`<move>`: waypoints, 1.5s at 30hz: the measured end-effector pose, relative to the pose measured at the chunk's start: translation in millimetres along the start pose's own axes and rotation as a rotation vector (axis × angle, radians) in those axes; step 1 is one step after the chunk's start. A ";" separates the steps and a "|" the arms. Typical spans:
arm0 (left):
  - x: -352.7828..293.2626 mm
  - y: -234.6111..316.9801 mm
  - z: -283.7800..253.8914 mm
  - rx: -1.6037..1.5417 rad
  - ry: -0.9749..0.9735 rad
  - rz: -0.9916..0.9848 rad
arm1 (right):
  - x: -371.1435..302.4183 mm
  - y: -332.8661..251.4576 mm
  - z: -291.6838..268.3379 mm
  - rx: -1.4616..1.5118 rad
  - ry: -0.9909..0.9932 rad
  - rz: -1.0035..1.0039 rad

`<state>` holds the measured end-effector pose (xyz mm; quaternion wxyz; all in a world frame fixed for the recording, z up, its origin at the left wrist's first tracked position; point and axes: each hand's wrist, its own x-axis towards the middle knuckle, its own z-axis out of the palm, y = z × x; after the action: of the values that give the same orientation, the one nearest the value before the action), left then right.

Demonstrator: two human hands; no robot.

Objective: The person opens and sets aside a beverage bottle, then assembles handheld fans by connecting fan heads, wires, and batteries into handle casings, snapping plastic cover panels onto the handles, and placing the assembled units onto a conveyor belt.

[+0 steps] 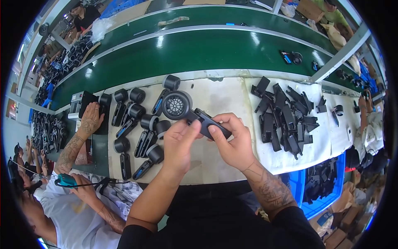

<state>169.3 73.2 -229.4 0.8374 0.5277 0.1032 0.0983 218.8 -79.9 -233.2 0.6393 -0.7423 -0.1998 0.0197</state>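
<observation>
Between my two hands is a black handheld fan (175,105), its round head with a spoked grille turned up and to the left. My left hand (181,143) is closed on the handle just below the head, thumb on top. My right hand (235,140) grips the handle's lower end, thumb pressed on its dark casing. A separate dark strip shows along the handle's upper side; whether it is fully seated I cannot tell. Left of my hands lie several similar fans (148,121) with open handles, some showing blue parts inside. To the right is a pile of black plastic handle covers (285,120).
A green conveyor belt (199,50) runs behind the pale worktable (211,166), carrying a few parts. A blue crate (342,174) of black pieces stands below at right. At left, a co-worker's hand (92,118) rests near a small device; the other holds a teal tool (66,180).
</observation>
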 end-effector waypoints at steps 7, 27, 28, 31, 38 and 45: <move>-12.4 10.9 -4.1 0.011 0.067 0.086 | -1.8 -7.9 -11.1 -0.234 0.122 -0.259; 34.1 118.3 -310.6 1.048 0.458 0.318 | 152.5 77.5 -183.2 -0.388 0.049 0.150; 34.6 124.5 -342.1 1.155 0.422 0.202 | 180.6 100.5 -212.8 -0.528 0.162 0.113; 39.6 119.1 -342.4 1.768 0.543 0.056 | 249.6 181.3 -292.4 -0.911 0.350 -0.107; 85.4 111.7 -277.2 1.941 0.199 -0.387 | 305.7 290.4 -431.7 -1.168 0.025 -0.050; 68.2 99.8 -305.9 1.921 0.351 -0.226 | 313.4 335.8 -434.3 -1.071 0.318 0.177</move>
<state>144.5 398.3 -272.9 0.0296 0.9491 0.3120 -0.0310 721.8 -422.3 -404.6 0.1917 -0.9708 -0.0205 -0.1430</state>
